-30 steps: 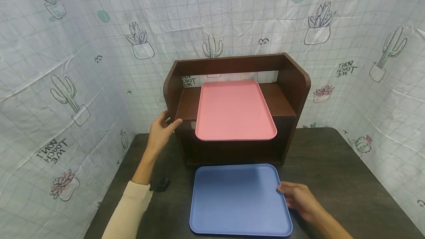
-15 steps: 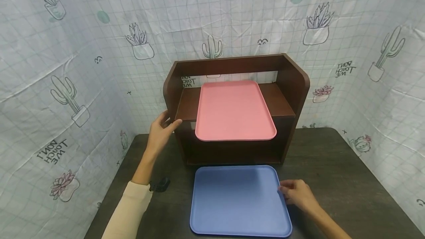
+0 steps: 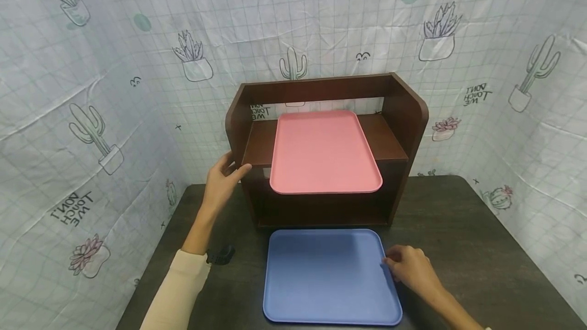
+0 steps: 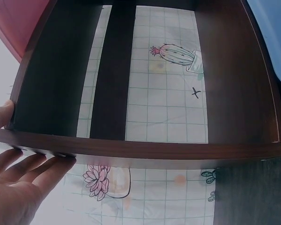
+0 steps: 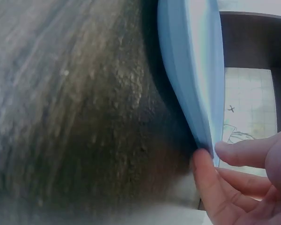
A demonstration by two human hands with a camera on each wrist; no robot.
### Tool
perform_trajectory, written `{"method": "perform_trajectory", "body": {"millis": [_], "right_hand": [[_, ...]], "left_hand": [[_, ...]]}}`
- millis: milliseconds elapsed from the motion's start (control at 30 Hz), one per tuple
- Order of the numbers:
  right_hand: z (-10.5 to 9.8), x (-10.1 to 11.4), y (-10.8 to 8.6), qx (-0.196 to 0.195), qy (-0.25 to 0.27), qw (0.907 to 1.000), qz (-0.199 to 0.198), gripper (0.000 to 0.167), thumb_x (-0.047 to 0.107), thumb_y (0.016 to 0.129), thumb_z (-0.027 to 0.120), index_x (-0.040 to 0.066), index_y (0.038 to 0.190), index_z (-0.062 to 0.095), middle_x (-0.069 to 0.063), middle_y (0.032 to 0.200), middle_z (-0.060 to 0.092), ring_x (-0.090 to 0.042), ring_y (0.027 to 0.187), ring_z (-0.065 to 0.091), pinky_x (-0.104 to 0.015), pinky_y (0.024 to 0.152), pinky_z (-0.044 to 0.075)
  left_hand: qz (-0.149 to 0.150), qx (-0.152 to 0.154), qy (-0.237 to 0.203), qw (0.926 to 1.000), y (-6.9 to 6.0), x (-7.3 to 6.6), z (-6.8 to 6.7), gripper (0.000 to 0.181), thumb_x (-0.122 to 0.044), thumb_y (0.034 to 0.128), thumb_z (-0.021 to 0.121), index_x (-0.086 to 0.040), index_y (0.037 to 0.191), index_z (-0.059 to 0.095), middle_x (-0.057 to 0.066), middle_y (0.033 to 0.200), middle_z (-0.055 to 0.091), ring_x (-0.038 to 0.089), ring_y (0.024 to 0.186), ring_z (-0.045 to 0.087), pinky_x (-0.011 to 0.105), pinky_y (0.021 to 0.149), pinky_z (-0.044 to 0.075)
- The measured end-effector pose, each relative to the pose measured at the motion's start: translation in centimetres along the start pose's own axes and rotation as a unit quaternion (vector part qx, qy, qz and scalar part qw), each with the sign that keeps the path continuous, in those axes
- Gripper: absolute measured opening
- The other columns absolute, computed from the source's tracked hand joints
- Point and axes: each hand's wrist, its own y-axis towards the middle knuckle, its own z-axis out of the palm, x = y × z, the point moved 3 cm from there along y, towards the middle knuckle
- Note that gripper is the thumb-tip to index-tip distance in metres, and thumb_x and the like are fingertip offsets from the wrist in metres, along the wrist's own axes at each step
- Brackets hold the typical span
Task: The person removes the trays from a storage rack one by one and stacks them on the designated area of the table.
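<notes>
A dark brown wooden shelf (image 3: 403, 116) stands at the back of the table. My left hand (image 3: 221, 180) holds its left side panel; in the left wrist view the thumb (image 4: 1, 116) lies on the inner side and the fingers (image 4: 35, 168) on the outer side. A pink tray (image 3: 325, 154) rests on the upper board and juts out over the front. On the table before the shelf lies a blue tray (image 3: 330, 276). My right hand (image 3: 412, 271) pinches the right rim of this tray, with thumb (image 5: 239, 152) and forefinger on the edge in the right wrist view.
The shelf's lower compartment (image 3: 321, 210) opens toward the blue tray. A black strap-like object (image 3: 221, 255) shows beside the left wrist on the dark table (image 3: 463, 233). Grid-patterned cloth (image 3: 321, 29) with cactus drawings hangs around the back and sides.
My right hand has shifted slightly up along the blue tray's right rim, its fingers more curled. The tray has barely moved. The left hand, shelf and pink tray stay put.
</notes>
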Motion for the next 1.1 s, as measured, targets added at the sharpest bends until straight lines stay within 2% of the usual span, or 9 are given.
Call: {"method": "perform_trajectory", "body": {"millis": [300, 733, 933, 1100], "right_hand": [[0.4, -0.5, 0.3, 0.009, 0.039, 0.9990, 0.018, 0.013, 0.005, 0.089, 0.078, -0.004, 0.099, 0.077, -0.010, 0.084, 0.080, -0.015, 0.056, 0.072, -0.027, 0.052, 0.059], [0.3, -0.7, 0.5, 0.015, 0.050, 0.9985, 0.016, 0.016, 0.003, 0.091, 0.076, -0.006, 0.104, 0.077, -0.015, 0.089, 0.080, -0.017, 0.058, 0.074, -0.029, 0.053, 0.061], [-1.1, -0.7, 1.0, 0.021, 0.055, 0.9982, 0.006, 0.011, 0.005, 0.095, 0.074, -0.004, 0.102, 0.078, -0.009, 0.081, 0.079, -0.016, 0.059, 0.073, -0.028, 0.054, 0.060], [-3.2, -0.6, 1.6, 0.002, 0.045, 0.9985, -0.030, 0.010, 0.007, 0.098, 0.073, 0.000, 0.101, 0.079, -0.005, 0.077, 0.078, -0.015, 0.060, 0.072, -0.026, 0.053, 0.058]], "left_hand": [[0.002, 0.000, 0.005, 1.0000, 0.0, -0.1, 0.0, 0.070, -0.036, 0.0981, 0.080, -0.012, 0.158, 0.051, 0.013, 0.164, 0.050, 0.038, 0.151, 0.049, 0.056, 0.120, 0.046], [0.005, 0.001, -0.003, 1.0000, 0.1, 0.0, 0.0, 0.069, -0.034, 0.0982, 0.080, -0.011, 0.157, 0.052, 0.012, 0.163, 0.051, 0.037, 0.151, 0.050, 0.056, 0.120, 0.047], [0.007, 0.003, -0.011, 0.9999, 0.0, 0.1, 0.0, 0.067, -0.032, 0.0987, 0.079, -0.011, 0.156, 0.052, 0.012, 0.163, 0.051, 0.036, 0.152, 0.049, 0.055, 0.121, 0.045], [0.008, 0.005, -0.008, 0.9999, 0.0, 0.1, 0.0, 0.067, -0.033, 0.0987, 0.079, -0.011, 0.156, 0.052, 0.011, 0.163, 0.051, 0.035, 0.153, 0.049, 0.056, 0.120, 0.046]]}}
